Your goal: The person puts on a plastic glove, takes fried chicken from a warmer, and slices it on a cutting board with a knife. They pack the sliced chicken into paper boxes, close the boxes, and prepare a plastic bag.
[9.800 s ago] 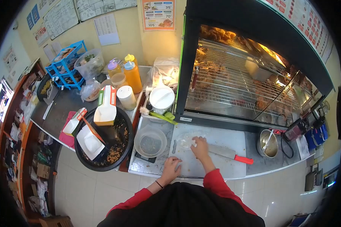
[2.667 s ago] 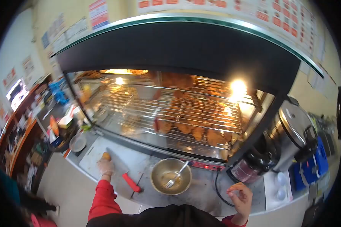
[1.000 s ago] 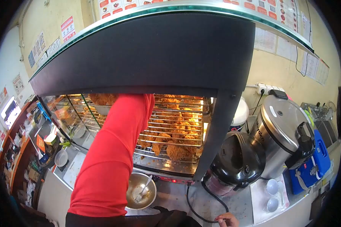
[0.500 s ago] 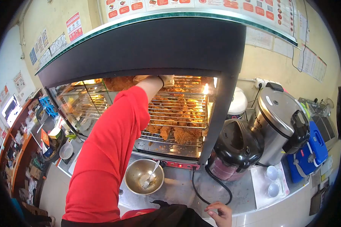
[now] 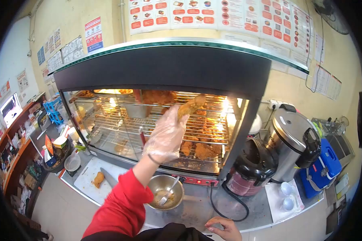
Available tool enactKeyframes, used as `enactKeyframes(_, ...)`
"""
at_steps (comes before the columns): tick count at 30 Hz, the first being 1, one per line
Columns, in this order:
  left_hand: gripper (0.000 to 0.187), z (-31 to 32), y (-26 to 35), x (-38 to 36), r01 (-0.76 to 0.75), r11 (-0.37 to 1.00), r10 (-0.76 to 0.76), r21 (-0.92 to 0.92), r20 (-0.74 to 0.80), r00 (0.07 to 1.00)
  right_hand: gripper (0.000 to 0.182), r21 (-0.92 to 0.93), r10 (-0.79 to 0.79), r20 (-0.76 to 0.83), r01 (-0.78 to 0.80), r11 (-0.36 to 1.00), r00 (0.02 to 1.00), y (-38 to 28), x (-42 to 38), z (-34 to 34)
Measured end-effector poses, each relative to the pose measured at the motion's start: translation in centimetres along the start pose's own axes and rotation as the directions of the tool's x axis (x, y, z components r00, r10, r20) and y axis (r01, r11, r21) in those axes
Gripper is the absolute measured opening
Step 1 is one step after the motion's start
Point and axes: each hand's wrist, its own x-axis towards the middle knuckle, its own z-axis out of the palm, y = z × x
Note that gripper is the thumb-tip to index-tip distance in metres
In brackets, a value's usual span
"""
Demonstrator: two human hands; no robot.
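Note:
My left hand (image 5: 167, 134), in a clear plastic glove, holds a piece of fried chicken (image 5: 191, 105) by one end in front of the open food warmer (image 5: 165, 66). Inside the warmer, more fried chicken (image 5: 205, 151) lies on wire racks (image 5: 120, 119). Below my left wrist, a steel bowl (image 5: 177, 204) with a fork (image 5: 167, 193) in it stands on the counter. My right hand (image 5: 226, 229) hangs low by the counter's front edge, bare, fingers loosely bent and apart, holding nothing.
A white cutting board (image 5: 88, 180) at the left carries one fried piece (image 5: 98, 179) and a knife (image 5: 107, 176). Right of the warmer stand a dark cooker (image 5: 253, 164) and a steel one (image 5: 287, 140). A black cable (image 5: 215, 207) loops over the counter. Further right is a blue cooler box (image 5: 319, 168).
My left hand has come out from the upper rack, now with the piece of fried chicken in view. The camera view has shifted, uncovering the cutting board. My right hand stays low.

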Motion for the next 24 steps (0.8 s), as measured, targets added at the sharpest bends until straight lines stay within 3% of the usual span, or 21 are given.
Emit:
enactKeyframes(1, 0.040, -0.4, -1.0, -0.8, 0.181, 0.862, -0.125, -0.473, 0.148, 0.981, 0.015, -0.020, -0.014, 0.015, 0.014, 1.000, 1.000, -0.2, 0.6, 0.4)
enactKeyframes(2, 0.040, -0.8, -2.2, -1.4, 0.364, 0.488, -0.164, -0.793, 0.326, 0.931, 0.015, -0.040, -0.024, 0.033, 0.026, 0.999, 0.999, -0.5, 1.2, 0.8)
enactKeyframes(3, 0.040, -1.3, -3.4, -2.1, 0.484, -0.018, -0.110, -0.875, 0.483, 0.868, 0.015, -0.058, -0.034, 0.055, 0.037, 0.998, 0.998, -0.5, 1.7, 1.2)
enactKeyframes(4, 0.041, -2.1, -3.9, -3.0, 0.466, -0.142, -0.035, -0.873, 0.475, 0.879, 0.012, -0.076, -0.052, 0.040, 0.055, 0.996, 0.998, -0.4, 2.3, 1.8)
enactKeyframes(7, 0.043, -1.9, -6.4, -4.5, 0.456, -0.305, -0.033, -0.836, 0.488, 0.872, 0.012, -0.131, 0.019, 0.143, 0.000, 0.991, 0.989, -1.5, 4.3, 2.4)
enactKeyframes(10, 0.052, -3.1, -7.8, -5.3, 0.493, -0.231, -0.038, -0.839, 0.514, 0.857, 0.016, -0.301, -0.139, 0.180, 0.189, 0.935, 0.974, -1.9, 6.0, 3.3)
enactKeyframes(16, 0.055, -5.2, -12.8, -8.9, 0.516, -0.279, -0.101, -0.810, 0.559, 0.823, 0.018, -0.364, -0.017, 0.265, 0.117, 0.924, 0.964, -2.1, 8.4, 4.4)
enactKeyframes(19, 0.055, -5.8, -18.6, -15.3, 0.537, -0.238, -0.329, -0.810, 0.587, 0.740, 0.013, -0.188, 0.091, 0.249, -0.044, 0.981, 0.964, 2.6, 10.1, 5.1)
enactKeyframes(23, 0.050, -7.1, -30.0, -26.0, 0.602, -0.168, -0.713, -0.781, 0.518, 0.472, 0.017, -0.207, 0.193, 0.394, -0.118, 0.971, 0.899, 5.8, 13.9, 12.7)
enactKeyframes(24, 0.048, -8.0, -33.2, -27.9, 0.602, -0.072, -0.790, -0.795, 0.414, 0.452, 0.024, -0.239, 0.242, 0.483, -0.139, 0.961, 0.841, 7.3, 15.1, 14.9)
